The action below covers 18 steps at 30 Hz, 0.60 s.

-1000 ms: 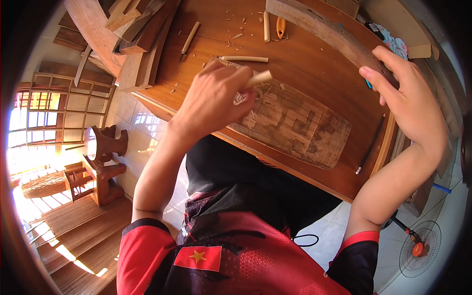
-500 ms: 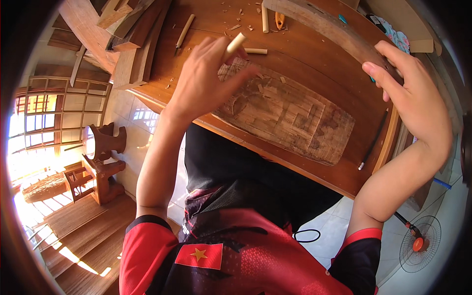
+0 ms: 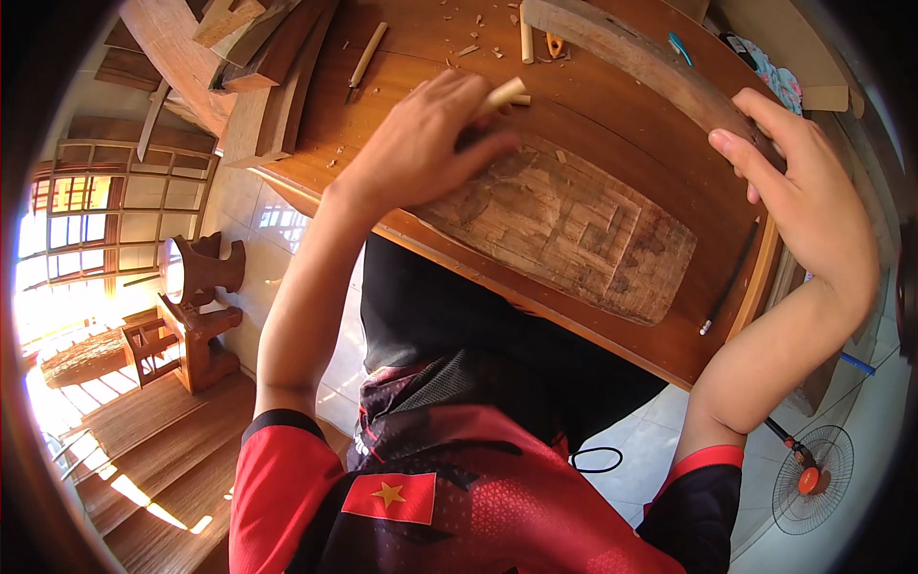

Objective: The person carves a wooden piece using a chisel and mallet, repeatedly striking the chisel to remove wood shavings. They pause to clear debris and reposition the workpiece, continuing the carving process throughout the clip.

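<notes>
My left hand (image 3: 430, 139) is curled round a pale wooden tool handle (image 3: 500, 99) above the upper left end of a worn, carved wooden board (image 3: 602, 263); whatever tip the tool has is hidden. This board lies flat near the desk's front edge. At the upper right, my right hand (image 3: 798, 182) grips the near end of a long, weathered wooden beam (image 3: 631, 62), fingers wrapped over it.
Wooden desk (image 3: 631, 354) holds pale-handled tools (image 3: 368, 53), an orange tool (image 3: 555, 45), a turquoise item (image 3: 681, 48), wood shavings and a black pencil (image 3: 732, 277). Timber (image 3: 263, 120) is stacked at left; cloth (image 3: 770, 67) lies at back right. A fan (image 3: 811, 478) stands at lower right.
My left hand has risen with the handle since a second ago, uncovering more of the board, then shifted slightly right. My right hand stays on the beam, almost in the same place.
</notes>
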Tool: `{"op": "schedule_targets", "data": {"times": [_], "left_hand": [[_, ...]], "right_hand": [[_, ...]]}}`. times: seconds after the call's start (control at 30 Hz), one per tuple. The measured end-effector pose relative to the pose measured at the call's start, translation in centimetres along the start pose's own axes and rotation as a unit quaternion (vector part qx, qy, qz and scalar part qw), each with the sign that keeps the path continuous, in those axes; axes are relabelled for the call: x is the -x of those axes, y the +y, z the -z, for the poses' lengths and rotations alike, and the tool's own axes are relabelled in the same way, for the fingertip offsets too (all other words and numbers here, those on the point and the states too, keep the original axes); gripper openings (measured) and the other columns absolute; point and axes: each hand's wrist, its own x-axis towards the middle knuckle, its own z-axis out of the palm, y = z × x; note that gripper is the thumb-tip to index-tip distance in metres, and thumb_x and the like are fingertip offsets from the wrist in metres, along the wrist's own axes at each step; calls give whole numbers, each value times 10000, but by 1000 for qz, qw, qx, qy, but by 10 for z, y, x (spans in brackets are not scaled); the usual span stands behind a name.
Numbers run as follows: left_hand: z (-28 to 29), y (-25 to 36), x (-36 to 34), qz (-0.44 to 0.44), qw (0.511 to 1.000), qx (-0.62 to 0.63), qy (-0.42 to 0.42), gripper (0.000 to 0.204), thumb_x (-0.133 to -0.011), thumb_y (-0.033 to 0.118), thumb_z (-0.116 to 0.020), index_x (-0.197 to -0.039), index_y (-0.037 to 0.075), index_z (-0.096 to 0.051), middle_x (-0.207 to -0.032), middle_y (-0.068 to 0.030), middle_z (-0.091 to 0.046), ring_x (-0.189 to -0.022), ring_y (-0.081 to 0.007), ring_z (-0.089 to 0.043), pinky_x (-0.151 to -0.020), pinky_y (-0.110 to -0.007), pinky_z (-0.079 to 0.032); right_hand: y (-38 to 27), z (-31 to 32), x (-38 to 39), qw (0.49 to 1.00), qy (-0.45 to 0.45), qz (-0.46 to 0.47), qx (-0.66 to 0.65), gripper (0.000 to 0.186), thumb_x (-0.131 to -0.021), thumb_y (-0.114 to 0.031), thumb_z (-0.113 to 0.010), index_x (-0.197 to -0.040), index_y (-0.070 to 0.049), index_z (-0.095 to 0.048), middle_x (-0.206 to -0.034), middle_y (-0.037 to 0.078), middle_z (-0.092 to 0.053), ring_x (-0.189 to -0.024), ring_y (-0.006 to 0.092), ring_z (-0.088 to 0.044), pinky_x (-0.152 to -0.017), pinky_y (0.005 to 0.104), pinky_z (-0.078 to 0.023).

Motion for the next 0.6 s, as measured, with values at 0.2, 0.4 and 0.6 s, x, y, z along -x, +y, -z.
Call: {"op": "schedule_targets", "data": {"times": [0.2, 0.4, 0.6], "left_hand": [[11, 0, 0, 72, 995, 56, -34, 366, -904, 355, -785, -1083, 62, -658, -889, -112, -613, -857, -299, -620, -760, -399, -477], [3, -21, -15, 43, 999, -19, 22, 438, -881, 412, -797, -986, 25, -621, -873, -133, -615, -858, -353, -614, -767, -431, -481], [15, 7, -19, 58, 996, -37, -50, 401, -945, 426, -728, -1020, 40, -646, -932, -121, -648, -961, -337, -639, -839, -454, -485]], "right_hand": [[0, 0, 2, 1000, 7, 14, -8, 504, -962, -308, -744, -1329, 16, -626, -914, 88, -632, -687, 115, -565, -651, 268, -469], [4, 4, 2, 999, -6, 41, -3, 467, -957, -314, -739, -1268, 21, -640, -1024, 167, -672, -910, 273, -613, -819, 347, -485], [-20, 24, 2, 999, -43, -9, -27, 355, -974, -295, -691, -1055, 43, -614, -794, 229, -593, -776, 393, -554, -740, 449, -436]]}}
